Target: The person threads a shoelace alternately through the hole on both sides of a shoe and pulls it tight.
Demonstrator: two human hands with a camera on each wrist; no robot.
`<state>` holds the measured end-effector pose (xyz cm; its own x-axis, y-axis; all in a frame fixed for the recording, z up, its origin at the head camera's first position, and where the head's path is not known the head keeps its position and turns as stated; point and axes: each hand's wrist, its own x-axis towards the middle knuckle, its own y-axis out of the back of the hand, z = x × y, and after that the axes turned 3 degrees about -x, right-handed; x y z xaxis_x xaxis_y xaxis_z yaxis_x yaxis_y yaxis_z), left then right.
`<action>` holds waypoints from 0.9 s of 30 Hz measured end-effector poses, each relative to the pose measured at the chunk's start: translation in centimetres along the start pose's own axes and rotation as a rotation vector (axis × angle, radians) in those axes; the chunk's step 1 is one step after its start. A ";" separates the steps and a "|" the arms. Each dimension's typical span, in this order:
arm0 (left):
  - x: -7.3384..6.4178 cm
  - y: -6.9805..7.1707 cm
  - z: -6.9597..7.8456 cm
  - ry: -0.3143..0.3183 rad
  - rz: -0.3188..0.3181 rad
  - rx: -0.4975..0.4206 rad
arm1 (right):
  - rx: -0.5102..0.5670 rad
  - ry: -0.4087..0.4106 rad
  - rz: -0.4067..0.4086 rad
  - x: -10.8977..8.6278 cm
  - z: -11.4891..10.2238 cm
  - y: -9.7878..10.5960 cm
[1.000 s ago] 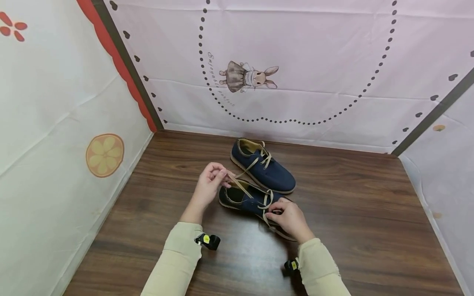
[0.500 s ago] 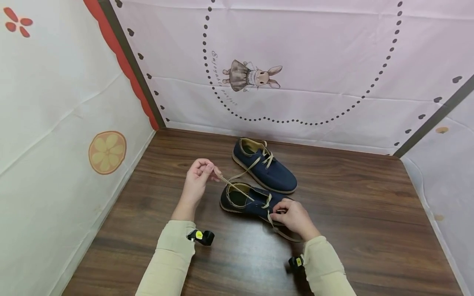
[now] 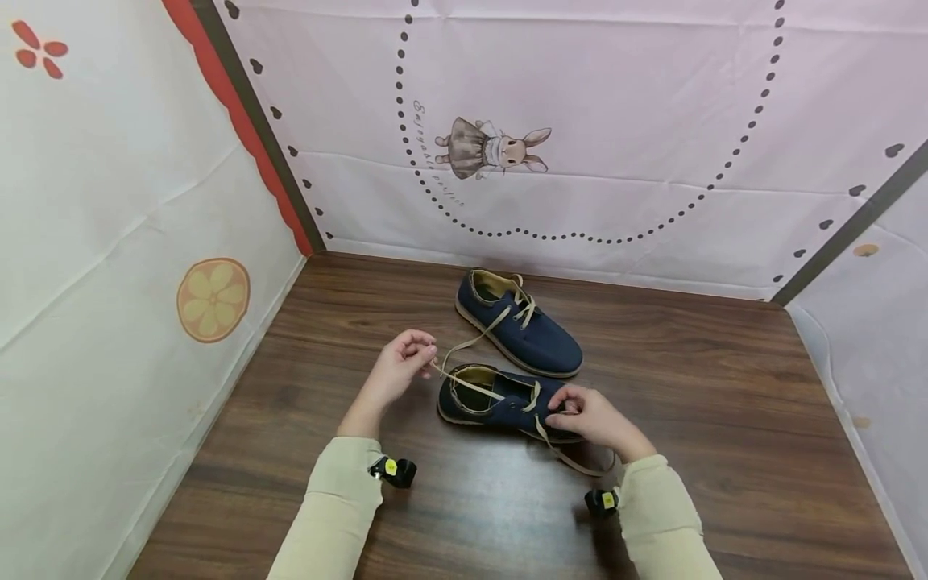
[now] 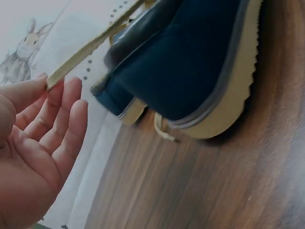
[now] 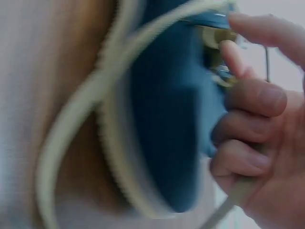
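Observation:
A navy shoe (image 3: pixel 500 414) with a tan sole lies on the wooden floor, toe to the right. My left hand (image 3: pixel 399 367), left of its opening, pinches the end of a beige shoelace (image 4: pixel 90 51) between thumb and forefinger. That lace runs slackly across the opening to the eyelets. Over the front of the same shoe is my right hand (image 3: pixel 593 419), with several fingers curled in. In the right wrist view the other shoelace (image 5: pixel 71 112) loops past the sole, and a strap-like length of it enters the curled fingers (image 5: pixel 243 157). The shoe's toe is partly hidden behind this hand.
A matching navy shoe (image 3: pixel 540 345) lies just behind, its lace trailing toward the near shoe's heel. Printed cloth walls (image 3: pixel 616 121) stand behind and on both sides. Brown wood floor (image 3: pixel 464 515) surrounds the shoes. Small black cameras (image 3: pixel 395 470) sit on both wrists.
My left hand first drew the lace out leftward, then came back slightly toward the shoe, and the lace slackened. My right hand shifted right. The near shoe slid slightly right.

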<state>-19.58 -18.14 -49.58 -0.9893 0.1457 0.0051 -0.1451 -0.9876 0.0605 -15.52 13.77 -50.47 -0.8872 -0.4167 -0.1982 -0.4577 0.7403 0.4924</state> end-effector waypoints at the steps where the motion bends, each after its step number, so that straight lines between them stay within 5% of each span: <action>1: 0.0 -0.3 0.0 -0.002 -0.019 -0.006 | 0.042 0.015 -0.007 -0.1 -0.3 0.4; 4: 0.1 -1.2 0.3 0.005 -0.067 -0.046 | 0.161 0.043 -0.023 -0.2 -1.7 1.3; 7: 0.3 -2.0 0.5 0.030 -0.060 -0.027 | 0.139 0.076 0.016 -0.2 -3.3 1.7; 11: 0.6 -2.1 0.4 0.050 0.041 0.177 | 0.030 0.098 0.100 -0.4 -5.2 1.9; 14: 0.6 -1.5 -0.1 0.057 0.099 0.333 | 0.044 0.110 0.180 -0.1 -5.2 1.7; 19: 0.5 -0.8 -1.2 0.103 0.141 0.428 | 0.093 0.059 0.270 1.9 -3.6 1.1; 23: 0.2 -1.0 -1.2 0.110 0.166 0.498 | -0.102 0.036 0.285 3.2 -3.1 0.6; 27: 0.0 -1.9 -0.3 -0.008 0.230 0.643 | -0.355 0.101 0.280 3.7 -3.0 0.4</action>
<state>-19.34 -16.25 -50.05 -0.9935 -0.0608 0.0963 0.1085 -0.7627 0.6376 -18.83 10.91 -48.53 -0.9556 -0.2888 0.0584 -0.1376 0.6125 0.7784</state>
